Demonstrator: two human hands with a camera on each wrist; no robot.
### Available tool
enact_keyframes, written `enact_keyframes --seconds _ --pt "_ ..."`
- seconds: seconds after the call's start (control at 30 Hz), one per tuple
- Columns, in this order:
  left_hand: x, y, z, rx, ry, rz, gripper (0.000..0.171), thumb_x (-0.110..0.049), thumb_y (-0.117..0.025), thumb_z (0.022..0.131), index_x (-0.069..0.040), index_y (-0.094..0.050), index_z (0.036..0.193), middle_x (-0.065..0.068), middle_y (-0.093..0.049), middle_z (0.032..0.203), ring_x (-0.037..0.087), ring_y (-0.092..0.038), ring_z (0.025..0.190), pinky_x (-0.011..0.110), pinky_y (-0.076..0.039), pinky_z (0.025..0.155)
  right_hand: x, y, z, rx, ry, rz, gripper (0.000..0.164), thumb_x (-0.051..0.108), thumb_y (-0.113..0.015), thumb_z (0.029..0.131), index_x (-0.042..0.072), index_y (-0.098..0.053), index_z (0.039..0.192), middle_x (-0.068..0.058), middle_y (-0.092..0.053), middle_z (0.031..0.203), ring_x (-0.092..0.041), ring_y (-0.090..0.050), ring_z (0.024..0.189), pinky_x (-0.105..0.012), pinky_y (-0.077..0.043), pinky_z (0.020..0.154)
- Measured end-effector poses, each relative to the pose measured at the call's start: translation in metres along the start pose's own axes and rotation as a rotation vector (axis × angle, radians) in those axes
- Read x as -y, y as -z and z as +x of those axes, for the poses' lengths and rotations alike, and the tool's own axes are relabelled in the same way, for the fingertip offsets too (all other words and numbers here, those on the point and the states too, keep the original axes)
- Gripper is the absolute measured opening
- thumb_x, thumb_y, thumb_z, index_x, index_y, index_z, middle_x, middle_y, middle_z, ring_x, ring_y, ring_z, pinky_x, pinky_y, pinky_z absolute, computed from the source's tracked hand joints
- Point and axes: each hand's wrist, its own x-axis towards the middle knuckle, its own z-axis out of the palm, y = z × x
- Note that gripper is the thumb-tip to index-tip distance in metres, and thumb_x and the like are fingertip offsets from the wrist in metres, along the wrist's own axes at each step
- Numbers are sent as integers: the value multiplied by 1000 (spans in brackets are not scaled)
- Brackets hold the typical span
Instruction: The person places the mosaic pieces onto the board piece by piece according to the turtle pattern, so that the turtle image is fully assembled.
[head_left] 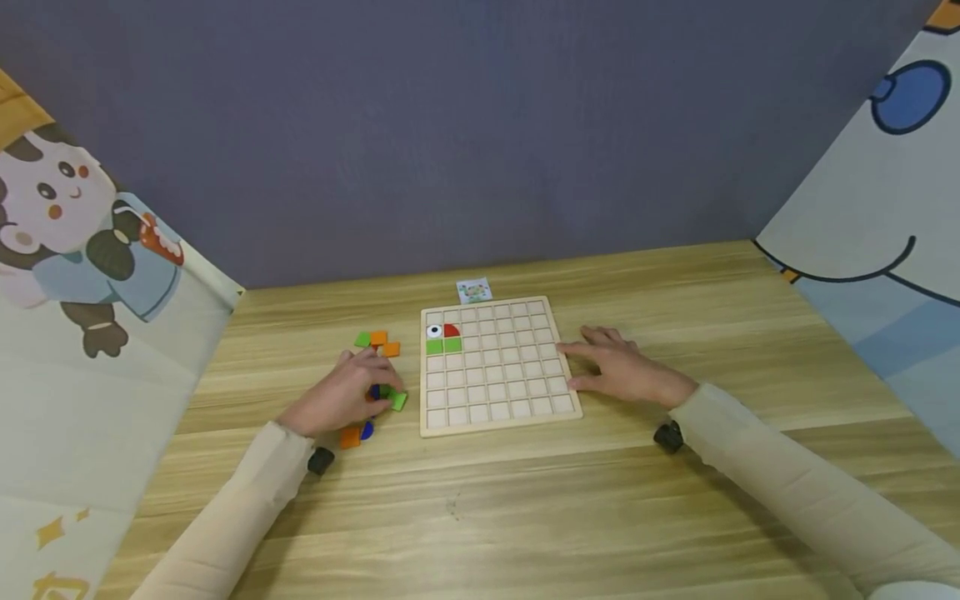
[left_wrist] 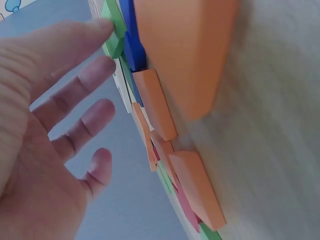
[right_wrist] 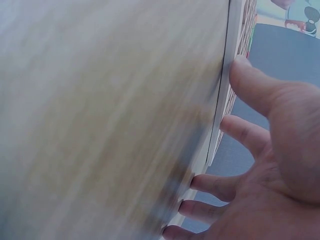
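Note:
Over a loose cluster of coloured tiles, my left hand (head_left: 348, 392) pinches a green square tile (head_left: 399, 401) between thumb and fingers. In the left wrist view the thumb touches that green tile (left_wrist: 116, 30), and the other fingers are spread apart. A wooden grid board (head_left: 498, 367) lies flat to the right of it. Its upper left cells hold an eye tile (head_left: 434, 332), a red quarter-round tile (head_left: 451, 331) and two green squares (head_left: 443, 346). My right hand (head_left: 618, 367) rests at the board's right edge, thumb and index finger touching the rim, fingers extended.
Orange tiles (head_left: 391, 349), a green tile (head_left: 363, 339) and a blue rounded tile (head_left: 367, 430) lie left of the board. A small picture card (head_left: 474, 291) sits behind the board. A dark panel (head_left: 480, 142) stands at the table's back edge, with printed panels on both sides.

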Motion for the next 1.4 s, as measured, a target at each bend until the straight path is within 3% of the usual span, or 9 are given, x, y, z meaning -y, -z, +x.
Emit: enact_keyframes --seconds 0.23,0.37,0.67,0.97,1.13,1.4 --pt "0 1 0 41 -30 -31 21 -17 -82 75 -21 -73 94 -13 -61 96 12 -48 98 37 -29 79 0 0 1 3 3 -1 62 41 -62 91 21 -40 145 -27 -14 151 -47 -8 136 -75 -9 93" --pt "0 0 -1 64 -30 -50 20 -16 -82 74 -22 -74 92 -14 -60 97 12 -50 99 42 -31 86 -1 0 1 4 2 0 62 41 -62 91 21 -40 145 -27 -14 151 -48 -8 136 -75 -9 93" --pt "0 -1 1 59 -37 -41 22 -13 -82 73 -22 -73 91 -14 -60 98 11 -50 99 43 -32 87 0 1 0 9 -4 -2 62 41 -61 91 21 -40 145 -27 -14 151 -48 -8 136 -75 -9 93" --pt "0 0 1 23 -35 -18 27 -6 -81 73 -15 -73 97 -7 -62 104 17 -47 102 41 -36 83 0 0 0 4 -2 -8 62 41 -62 90 21 -40 145 -27 -15 151 -48 -8 136 -75 -10 93" --pt "-1 0 2 31 -38 -15 28 -5 -80 74 -13 -72 98 -5 -61 104 17 -50 102 43 -36 92 0 0 0 1 2 -12 62 41 -62 90 21 -40 145 -27 -15 151 -48 -9 136 -75 -10 93" --pt "-1 -1 3 62 -7 -22 28 -5 -79 75 -13 -72 100 -5 -62 104 17 -55 105 41 -29 105 -1 0 0 -4 1 -15 62 41 -61 91 21 -40 145 -27 -15 151 -48 -9 136 -75 -10 93"
